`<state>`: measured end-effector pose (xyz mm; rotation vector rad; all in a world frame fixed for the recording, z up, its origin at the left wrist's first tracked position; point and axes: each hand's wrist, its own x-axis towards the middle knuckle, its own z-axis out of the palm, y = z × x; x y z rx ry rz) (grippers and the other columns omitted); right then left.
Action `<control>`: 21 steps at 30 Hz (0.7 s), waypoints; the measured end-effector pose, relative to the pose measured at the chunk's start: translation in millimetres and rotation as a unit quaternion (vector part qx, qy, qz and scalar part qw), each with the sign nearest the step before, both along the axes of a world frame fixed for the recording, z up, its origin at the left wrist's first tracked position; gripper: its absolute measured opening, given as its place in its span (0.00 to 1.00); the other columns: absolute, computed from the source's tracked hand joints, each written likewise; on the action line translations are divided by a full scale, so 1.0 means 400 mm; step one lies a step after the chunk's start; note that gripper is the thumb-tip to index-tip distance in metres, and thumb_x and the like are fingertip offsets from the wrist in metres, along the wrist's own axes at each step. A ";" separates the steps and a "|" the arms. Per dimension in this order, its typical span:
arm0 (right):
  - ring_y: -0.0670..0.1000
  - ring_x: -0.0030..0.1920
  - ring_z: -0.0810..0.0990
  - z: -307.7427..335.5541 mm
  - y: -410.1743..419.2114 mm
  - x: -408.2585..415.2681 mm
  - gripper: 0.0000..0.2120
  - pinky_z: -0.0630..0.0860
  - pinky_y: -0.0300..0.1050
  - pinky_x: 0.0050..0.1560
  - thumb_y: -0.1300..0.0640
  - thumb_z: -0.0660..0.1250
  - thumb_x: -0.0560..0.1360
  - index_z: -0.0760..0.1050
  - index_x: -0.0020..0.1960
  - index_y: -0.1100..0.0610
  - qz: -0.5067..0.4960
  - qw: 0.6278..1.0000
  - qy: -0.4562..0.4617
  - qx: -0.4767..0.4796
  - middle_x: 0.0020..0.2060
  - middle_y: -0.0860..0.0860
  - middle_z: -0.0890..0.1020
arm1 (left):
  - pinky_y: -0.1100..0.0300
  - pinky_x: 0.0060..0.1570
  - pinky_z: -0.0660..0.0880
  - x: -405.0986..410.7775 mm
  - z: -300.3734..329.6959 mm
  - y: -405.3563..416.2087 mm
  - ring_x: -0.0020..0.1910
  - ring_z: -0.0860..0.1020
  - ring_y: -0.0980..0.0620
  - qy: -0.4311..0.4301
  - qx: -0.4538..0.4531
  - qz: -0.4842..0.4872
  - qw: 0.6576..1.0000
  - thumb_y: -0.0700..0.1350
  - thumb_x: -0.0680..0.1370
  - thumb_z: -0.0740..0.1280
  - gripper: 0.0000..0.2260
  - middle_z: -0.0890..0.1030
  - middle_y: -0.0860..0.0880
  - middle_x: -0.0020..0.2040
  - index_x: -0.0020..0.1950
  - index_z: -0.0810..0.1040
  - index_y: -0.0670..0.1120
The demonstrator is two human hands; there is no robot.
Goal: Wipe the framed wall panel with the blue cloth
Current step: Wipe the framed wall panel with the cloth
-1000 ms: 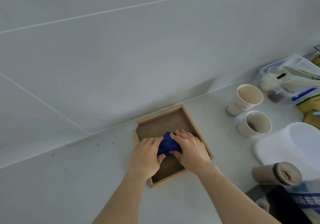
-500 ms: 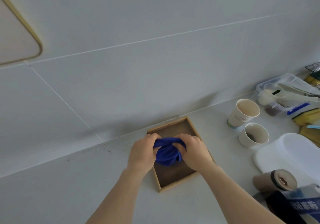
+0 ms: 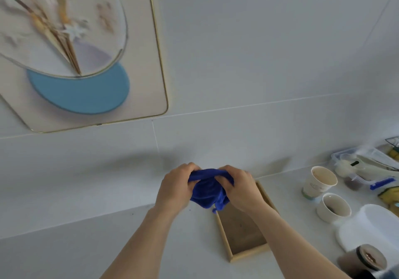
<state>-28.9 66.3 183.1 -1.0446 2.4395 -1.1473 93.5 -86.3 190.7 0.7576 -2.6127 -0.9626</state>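
Both hands, left hand (image 3: 176, 189) and right hand (image 3: 240, 189), grip the bunched blue cloth (image 3: 208, 192), held above the table (image 3: 64, 252) beside the wooden tray (image 3: 244, 235). The framed wall panel (image 3: 142, 62) hangs upper left, well apart.

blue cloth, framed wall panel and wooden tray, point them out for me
blue cloth (image 3: 208, 192): head view, middle of the bunched fabric.
framed wall panel (image 3: 146, 62): head view, pale area near its right edge.
wooden tray (image 3: 244, 233): head view, bare brown floor.

Wooden tray (image 3: 244, 235) on counter (image 3: 64, 252); paper cup (image 3: 319, 183), white cup (image 3: 333, 207), clear plastic box (image 3: 367, 168) right.
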 end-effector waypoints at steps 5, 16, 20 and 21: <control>0.51 0.44 0.84 0.107 -0.076 0.084 0.08 0.82 0.52 0.47 0.58 0.66 0.80 0.83 0.52 0.51 0.015 1.000 0.016 -0.017 0.41 0.48 0.87 | 0.50 0.51 0.81 0.103 0.102 -0.067 0.47 0.82 0.51 0.029 -0.019 0.017 0.999 0.39 0.81 0.63 0.13 0.84 0.56 0.48 0.55 0.81 0.55; 0.47 0.44 0.83 0.270 -0.220 0.249 0.09 0.81 0.45 0.46 0.55 0.65 0.80 0.82 0.52 0.45 0.055 0.997 0.042 -0.025 0.41 0.43 0.86 | 0.50 0.53 0.82 0.304 0.260 -0.191 0.49 0.82 0.50 0.061 -0.065 0.051 0.995 0.40 0.82 0.64 0.11 0.85 0.55 0.51 0.58 0.82 0.54; 0.47 0.44 0.83 0.309 -0.259 0.295 0.08 0.81 0.46 0.47 0.56 0.65 0.81 0.82 0.51 0.47 0.060 0.997 0.024 -0.043 0.42 0.45 0.86 | 0.50 0.54 0.81 0.354 0.294 -0.216 0.50 0.82 0.51 0.076 -0.069 0.068 0.992 0.40 0.82 0.64 0.12 0.85 0.57 0.51 0.58 0.82 0.55; 0.47 0.44 0.84 0.320 -0.267 0.304 0.08 0.81 0.47 0.47 0.56 0.65 0.81 0.82 0.51 0.48 0.055 0.997 0.012 -0.053 0.41 0.45 0.86 | 0.50 0.54 0.81 0.361 0.304 -0.220 0.50 0.82 0.52 0.085 -0.067 0.071 0.992 0.41 0.82 0.64 0.12 0.85 0.58 0.51 0.58 0.81 0.55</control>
